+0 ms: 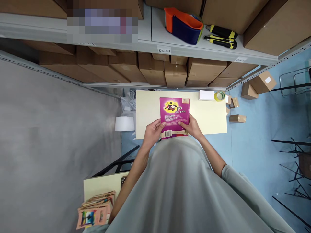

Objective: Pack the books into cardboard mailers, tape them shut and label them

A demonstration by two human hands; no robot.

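Note:
A magenta book (173, 124) with a cartoon figure on a yellow patch and a barcode low on its left is held upright before my body. My left hand (153, 131) grips its left edge, thumb on the cover. On the opposite edge my right hand (190, 126) holds it the same way, its thumb also resting on the cover. Behind the book lies the pale yellow tabletop (148, 113). Fingers behind the book are partly hidden.
A white box (206, 95) and a tape roll (220, 95) sit at the table's far right. Shelves above hold cardboard boxes (176, 72), an orange-and-blue tape-like item (186, 27) and utility knives (222, 37). Stacked books (96, 210) lie lower left. A white bin (124, 124) stands left.

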